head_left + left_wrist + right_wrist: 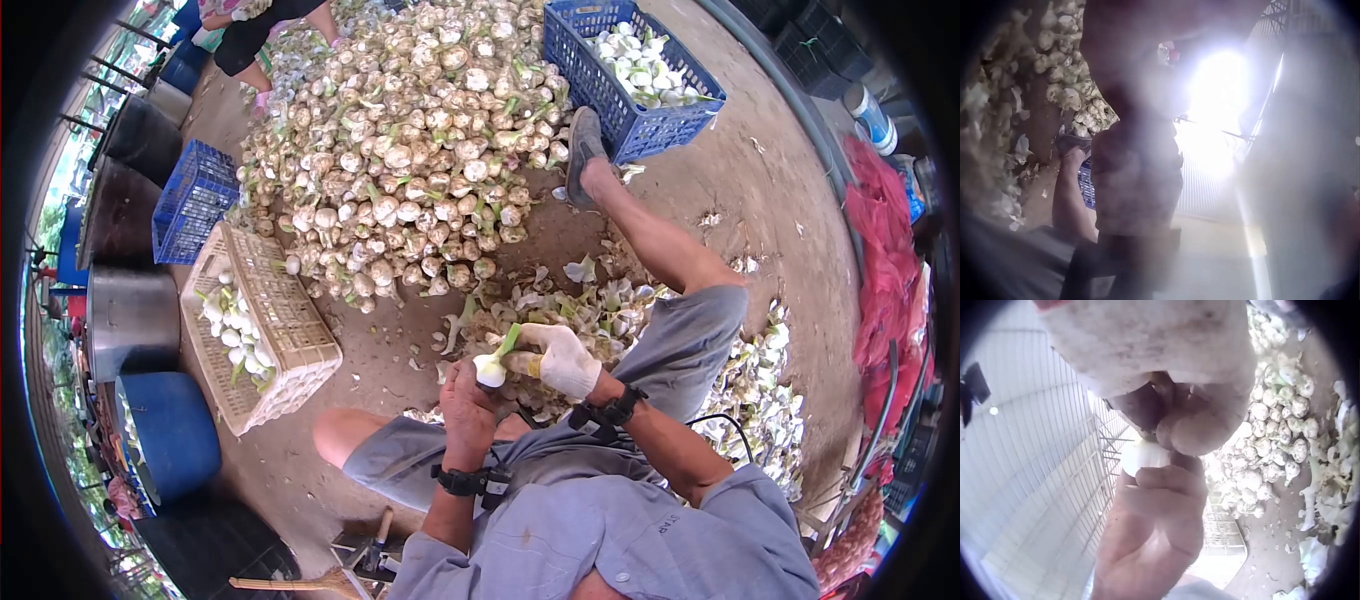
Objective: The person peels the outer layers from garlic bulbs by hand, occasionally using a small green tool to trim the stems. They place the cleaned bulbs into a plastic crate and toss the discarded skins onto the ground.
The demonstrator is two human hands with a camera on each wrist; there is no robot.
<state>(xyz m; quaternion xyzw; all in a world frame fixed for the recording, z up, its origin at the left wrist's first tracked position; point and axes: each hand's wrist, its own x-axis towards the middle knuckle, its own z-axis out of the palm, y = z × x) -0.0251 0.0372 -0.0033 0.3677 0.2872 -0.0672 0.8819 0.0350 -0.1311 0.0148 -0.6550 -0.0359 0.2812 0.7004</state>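
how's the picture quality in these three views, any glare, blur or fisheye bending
Head view: sharp in even daylight, fisheye bending with a dark round border; the heap of pale bulbs and blue plastic crate read clearly. Left wrist view: hazy, washed out by strong white glare at centre-right. Right wrist view: the white-gloved right hand and bare left hand fill it, softly blurred; background overexposed.

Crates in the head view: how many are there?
3: a blue crate at the top right, a blue crate left of the pile, a white crate below it. Others may be hidden.
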